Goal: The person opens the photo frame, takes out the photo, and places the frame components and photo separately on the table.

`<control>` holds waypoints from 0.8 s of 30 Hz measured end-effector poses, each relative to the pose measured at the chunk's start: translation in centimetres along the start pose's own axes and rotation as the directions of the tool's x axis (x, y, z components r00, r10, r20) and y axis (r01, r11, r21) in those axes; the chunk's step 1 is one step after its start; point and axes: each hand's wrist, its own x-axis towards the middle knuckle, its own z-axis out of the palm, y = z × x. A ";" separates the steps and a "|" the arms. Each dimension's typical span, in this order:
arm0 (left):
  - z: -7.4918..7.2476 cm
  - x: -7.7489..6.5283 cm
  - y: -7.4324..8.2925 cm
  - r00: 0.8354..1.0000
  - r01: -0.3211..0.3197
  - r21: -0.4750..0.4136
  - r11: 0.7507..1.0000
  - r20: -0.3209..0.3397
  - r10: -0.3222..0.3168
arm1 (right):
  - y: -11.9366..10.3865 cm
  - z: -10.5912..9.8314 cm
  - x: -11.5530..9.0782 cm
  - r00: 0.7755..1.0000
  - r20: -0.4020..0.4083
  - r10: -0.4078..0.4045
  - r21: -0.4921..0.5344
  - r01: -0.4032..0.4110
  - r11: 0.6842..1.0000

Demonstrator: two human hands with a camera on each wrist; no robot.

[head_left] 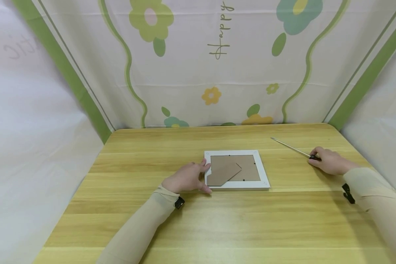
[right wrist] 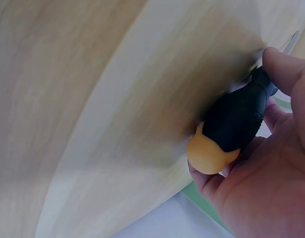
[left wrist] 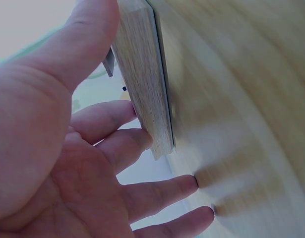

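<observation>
A white photo frame lies back side up on the table, its brown backing board and stand leg showing. My left hand is at the frame's left end, thumb by the near corner. In the left wrist view, two fingertips touch the frame's wood-toned side, and the other two fingers stretch out straight beside it. Over on the right, my right hand grips a screwdriver by its black handle with a yellow end. Its long metal shaft points toward the far left.
The wooden table reaches back to a hanging cloth printed with flowers. White cloth also hangs along the left, and more white cloth along the right. Small black clips or straps show at both wrists.
</observation>
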 end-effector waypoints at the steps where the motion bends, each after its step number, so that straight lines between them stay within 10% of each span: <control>1: 0.0 0.0 0.0 1.000 -0.001 0.001 1.000 0.000 0.001 | 0.0 0.0 -0.1 1.000 -0.004 0.001 -0.004 -0.001 1.000; 11: 0.1 0.1 -0.1 1.000 -0.006 0.021 1.000 0.000 0.006 | -0.7 -1.0 -0.4 0.998 -0.058 0.029 -0.007 -0.030 1.000; 24: 0.0 -0.1 0.1 1.000 -0.006 0.006 1.000 -0.003 0.006 | -6.4 -3.0 0.8 0.971 -0.214 -0.108 0.140 0.140 0.980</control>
